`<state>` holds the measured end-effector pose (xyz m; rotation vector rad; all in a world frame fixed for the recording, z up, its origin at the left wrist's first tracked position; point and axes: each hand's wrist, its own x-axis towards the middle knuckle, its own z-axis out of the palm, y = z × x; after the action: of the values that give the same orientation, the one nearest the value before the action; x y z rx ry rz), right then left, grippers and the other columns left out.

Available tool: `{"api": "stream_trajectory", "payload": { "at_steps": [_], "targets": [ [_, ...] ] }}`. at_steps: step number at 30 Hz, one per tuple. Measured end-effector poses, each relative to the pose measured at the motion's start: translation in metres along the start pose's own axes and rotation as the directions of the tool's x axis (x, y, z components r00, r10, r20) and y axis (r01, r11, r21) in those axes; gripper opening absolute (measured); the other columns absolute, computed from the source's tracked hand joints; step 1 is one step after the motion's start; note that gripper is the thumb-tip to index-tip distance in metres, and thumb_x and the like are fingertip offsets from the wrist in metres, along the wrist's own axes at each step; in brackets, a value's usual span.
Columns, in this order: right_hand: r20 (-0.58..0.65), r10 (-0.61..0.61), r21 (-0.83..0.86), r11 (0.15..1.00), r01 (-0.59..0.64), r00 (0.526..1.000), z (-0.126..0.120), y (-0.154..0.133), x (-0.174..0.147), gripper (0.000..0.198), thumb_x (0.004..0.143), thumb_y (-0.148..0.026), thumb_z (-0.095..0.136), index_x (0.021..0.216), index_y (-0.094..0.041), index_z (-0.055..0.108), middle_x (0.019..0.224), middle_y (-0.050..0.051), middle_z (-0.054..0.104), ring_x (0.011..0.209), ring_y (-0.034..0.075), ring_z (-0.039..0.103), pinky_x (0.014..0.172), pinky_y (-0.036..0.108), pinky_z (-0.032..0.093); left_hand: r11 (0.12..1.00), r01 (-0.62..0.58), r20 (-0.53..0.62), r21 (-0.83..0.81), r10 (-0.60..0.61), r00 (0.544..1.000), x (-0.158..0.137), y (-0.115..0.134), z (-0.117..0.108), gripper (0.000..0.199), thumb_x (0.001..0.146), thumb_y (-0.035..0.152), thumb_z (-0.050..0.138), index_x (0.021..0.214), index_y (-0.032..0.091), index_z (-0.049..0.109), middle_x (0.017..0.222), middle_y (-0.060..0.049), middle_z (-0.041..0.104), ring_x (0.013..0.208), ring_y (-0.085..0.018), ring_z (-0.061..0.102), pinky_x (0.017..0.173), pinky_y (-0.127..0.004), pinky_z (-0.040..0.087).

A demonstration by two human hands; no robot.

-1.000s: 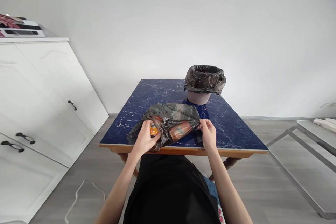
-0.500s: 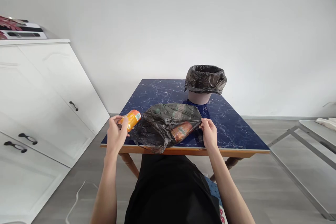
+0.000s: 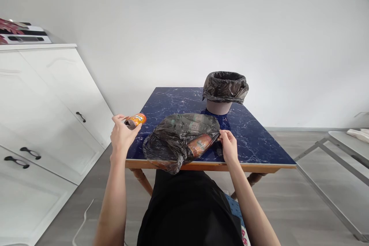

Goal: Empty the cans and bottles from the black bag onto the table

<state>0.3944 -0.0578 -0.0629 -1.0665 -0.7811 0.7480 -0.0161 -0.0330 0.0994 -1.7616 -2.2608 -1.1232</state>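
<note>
Firstly, at the far left, a white cabinet (image 3: 37, 111) fitted with dark handles is noted, with a white cable (image 3: 83, 223) seen on the grey floor in front of it. Next, an orange can (image 3: 136, 120) is found clamped in the left hand (image 3: 121, 135), thumb on one side and fingers on the other; it is held tilted, its dark end turned toward the wearer, and is seen against the left edge of the blue marbled table (image 3: 259, 144). Its lettering is too small to be read with certainty.

At the table's near edge, a black plastic bag (image 3: 170, 130) is laid on its side, slightly overhanging. Through the thin film, a reddish can (image 3: 199, 145) is made out, lying aslant. The bag's right-hand corner is pinched between the closed thumb and fingers of the right hand (image 3: 228, 147).

Behind the bag, toward the back right, a pale bin (image 3: 218, 108) is stood upright, its rim covered by a black liner (image 3: 226, 91). At the far right, a grey metal-framed rack (image 3: 346, 150) is observed, with a white cloth (image 3: 358, 134) laid on it.
</note>
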Motion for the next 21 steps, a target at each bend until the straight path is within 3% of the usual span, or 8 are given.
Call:
{"api": "stream_trajectory", "payload": {
  "at_steps": [4, 8, 14, 21],
  "targets": [
    [0.008, 0.002, -0.014, 1.0, -0.002, 1.0, 0.001, -0.003, -0.002, 0.027, 0.105, -0.044, 0.071, 0.102, -0.016, 0.069, 0.09, 0.0, 0.067, 0.074, 0.013, 0.064, 0.07, 0.029, 0.058, 0.991, -0.014, 0.14, 0.134, -0.005, 0.99, 0.017, 0.005, 0.004, 0.078, 0.082, 0.048, 0.083, 0.141, 0.025, 0.037, 0.141, -0.016, 0.071, 0.116, -0.041, 0.076, 0.089, -0.048, 0.062],
    [0.013, 0.004, -0.028, 1.0, -0.003, 1.0, 0.002, -0.006, -0.003, 0.028, 0.105, -0.044, 0.07, 0.101, -0.017, 0.069, 0.089, -0.001, 0.067, 0.073, 0.013, 0.064, 0.07, 0.029, 0.057, 0.988, -0.028, 0.193, 0.151, -0.002, 0.981, 0.035, 0.009, 0.016, 0.085, 0.08, 0.048, 0.084, 0.146, 0.023, 0.036, 0.137, -0.018, 0.074, 0.115, -0.044, 0.075, 0.092, -0.052, 0.061],
    [0.019, 0.008, -0.046, 0.999, -0.007, 1.0, 0.002, -0.007, -0.003, 0.028, 0.105, -0.044, 0.07, 0.101, -0.016, 0.069, 0.089, -0.001, 0.068, 0.074, 0.013, 0.065, 0.071, 0.029, 0.058, 0.989, -0.074, 0.197, 0.126, 0.048, 0.979, 0.057, 0.011, 0.042, 0.084, 0.089, 0.054, 0.076, 0.153, 0.02, 0.034, 0.132, -0.023, 0.075, 0.118, -0.046, 0.074, 0.095, -0.053, 0.059],
    [0.029, 0.003, -0.051, 0.999, -0.002, 1.0, 0.002, -0.009, -0.004, 0.028, 0.105, -0.044, 0.07, 0.101, -0.016, 0.069, 0.089, -0.001, 0.067, 0.074, 0.013, 0.064, 0.071, 0.03, 0.058, 0.996, -0.091, 0.143, 0.006, 0.089, 0.986, 0.066, 0.014, 0.079, 0.078, 0.095, 0.055, 0.07, 0.153, 0.018, 0.035, 0.141, -0.026, 0.069, 0.127, -0.045, 0.07, 0.099, -0.051, 0.058]
  ]
}}
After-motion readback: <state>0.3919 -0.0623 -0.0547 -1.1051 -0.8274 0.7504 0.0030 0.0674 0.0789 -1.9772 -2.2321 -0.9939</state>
